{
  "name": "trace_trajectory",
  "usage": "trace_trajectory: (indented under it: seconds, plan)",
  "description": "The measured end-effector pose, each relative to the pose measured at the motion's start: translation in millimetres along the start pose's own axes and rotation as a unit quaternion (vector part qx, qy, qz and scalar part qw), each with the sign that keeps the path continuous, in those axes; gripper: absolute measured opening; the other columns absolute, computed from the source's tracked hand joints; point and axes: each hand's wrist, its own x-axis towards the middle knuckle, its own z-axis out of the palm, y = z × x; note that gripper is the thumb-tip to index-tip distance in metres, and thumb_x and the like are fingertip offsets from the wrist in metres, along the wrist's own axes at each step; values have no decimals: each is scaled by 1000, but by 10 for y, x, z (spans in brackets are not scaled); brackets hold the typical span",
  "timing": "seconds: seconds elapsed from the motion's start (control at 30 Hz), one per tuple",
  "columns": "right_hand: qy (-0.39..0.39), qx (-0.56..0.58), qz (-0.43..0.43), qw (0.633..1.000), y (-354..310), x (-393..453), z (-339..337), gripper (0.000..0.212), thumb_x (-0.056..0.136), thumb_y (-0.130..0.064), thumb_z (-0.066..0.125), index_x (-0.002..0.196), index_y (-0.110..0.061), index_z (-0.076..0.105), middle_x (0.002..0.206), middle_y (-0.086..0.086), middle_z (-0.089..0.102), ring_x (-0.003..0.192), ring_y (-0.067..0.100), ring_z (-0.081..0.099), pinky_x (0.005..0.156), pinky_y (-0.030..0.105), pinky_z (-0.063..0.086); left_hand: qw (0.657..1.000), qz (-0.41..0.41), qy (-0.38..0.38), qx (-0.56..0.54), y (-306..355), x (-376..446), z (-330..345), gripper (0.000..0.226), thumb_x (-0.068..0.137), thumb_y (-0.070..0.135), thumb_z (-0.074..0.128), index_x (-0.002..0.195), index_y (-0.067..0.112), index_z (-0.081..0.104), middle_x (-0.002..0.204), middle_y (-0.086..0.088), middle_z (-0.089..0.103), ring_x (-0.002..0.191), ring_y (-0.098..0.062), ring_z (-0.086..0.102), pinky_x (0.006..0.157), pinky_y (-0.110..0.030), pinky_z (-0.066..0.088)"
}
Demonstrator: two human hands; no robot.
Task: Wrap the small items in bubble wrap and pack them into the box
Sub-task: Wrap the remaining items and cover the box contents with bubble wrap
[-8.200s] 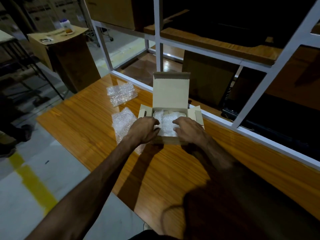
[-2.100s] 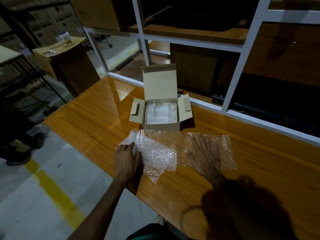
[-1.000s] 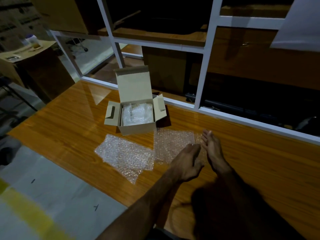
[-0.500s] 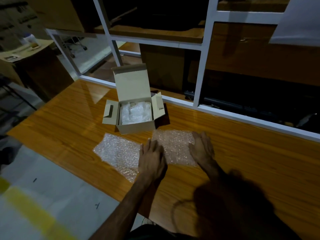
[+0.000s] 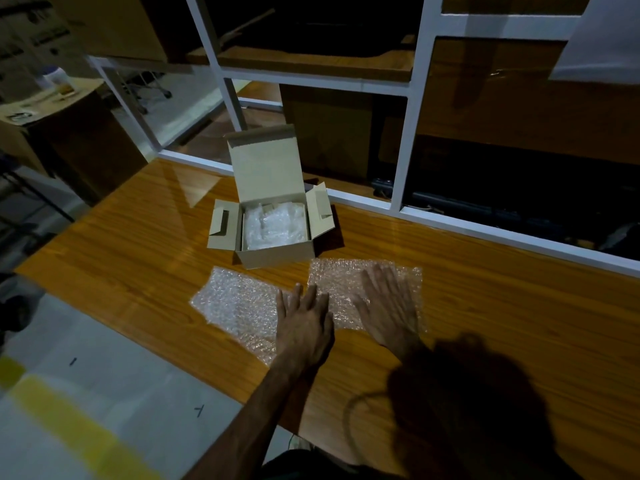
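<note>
Bubble wrap, two clear rectangular sheets, is lying flat on the glossy orange-brown wooden surface (image 5: 485, 306) just in front of the small open tan cardboard box (image 5: 277, 252). The left sheet of bubble wrap (image 5: 232, 299) is lying bare except at its right edge; the right sheet of bubble wrap (image 5: 341, 282) is lying just beside it, and whether the two are overlapping I cannot tell, since my left hand is covering the place where they meet. I am pressing my left hand (image 5: 304, 327) palm down across that place, fingers straight and close together, gripping nothing. I am laying my right hand (image 5: 389, 306) flat on the right sheet, fingers spread apart, likewise clamped on nothing; this hand is appearing slightly blurred. The box is standing with its lid upright at the back and its two side flaps folded outward, and it is holding white bubble-wrapped bundles (image 5: 275, 226) that are filling its interior. A white metal shelving frame (image 5: 408, 140) is rising along the far edge of the surface. My shadow is falling across the near right part of the wood.
</note>
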Motion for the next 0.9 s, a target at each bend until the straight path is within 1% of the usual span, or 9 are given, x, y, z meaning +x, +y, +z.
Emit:
trace_trajectory:
  seconds: [0.17,0.3,0.43,0.57,0.63,0.7,0.73,0.8,0.9]
  plan:
    - [8,-6,67,998,233,-49,-66,87,96,-78,-7,166,-27,-12,173,5,-20,161,28,-19,130,55,-9,1000,-4,-19,7,1,21,26,60,110,52,9,165,29,19,176,-5,4,161,-33,-11,125,-65,-10]
    - [2,8,83,997,329,-93,-93,83,101,-74,-1,167,-25,-11,174,6,-18,162,27,-15,130,54,-10,1000,-18,-15,-8,4,20,-40,60,110,55,14,164,30,23,175,-11,5,161,-34,-10,124,-61,-19]
    - [-7,29,63,998,394,-112,-139,70,110,-60,11,169,-26,-7,174,6,-16,162,27,-13,130,51,-8,996,-79,24,-33,2,108,-169,56,109,55,24,150,25,46,159,-8,47,159,-32,19,127,-58,-10]
    - [44,65,78,994,474,-199,-256,71,108,-20,52,169,-17,15,177,15,6,163,35,8,132,49,15,997,-77,20,0,67,244,-247,48,106,54,45,142,23,53,136,-7,66,144,-30,43,129,-60,1]
    - [83,86,124,985,542,-233,-261,68,104,-22,60,165,-16,30,169,18,29,153,37,31,124,49,34,997,-74,25,3,88,308,-271,48,103,51,52,142,23,54,135,-7,67,141,-31,46,129,-58,5]
    - [104,81,155,979,621,-251,-241,61,102,-37,63,156,-19,43,153,16,46,139,36,45,111,50,42,997,-66,40,-6,105,321,-302,50,103,46,56,146,22,52,136,-9,66,139,-31,47,128,-52,15]
    - [104,73,161,979,653,-253,-234,59,101,-43,63,153,-20,47,147,15,50,134,36,46,107,49,41,996,-60,63,-28,119,316,-305,50,103,42,58,147,21,51,137,-9,65,135,-30,49,124,-48,25]
    - [96,87,166,978,683,-242,-239,56,100,-43,65,150,-19,52,139,14,54,129,35,50,103,47,43,984,-51,122,-123,174,298,-324,48,103,32,62,147,17,55,134,-11,66,123,-29,54,103,-40,43]
    - [102,158,178,966,670,-213,-257,51,98,-30,69,147,-20,56,133,11,67,115,30,66,84,38,55,948,-33,194,-249,353,319,-302,42,101,22,64,142,14,60,126,-11,66,108,-27,61,84,-37,54]
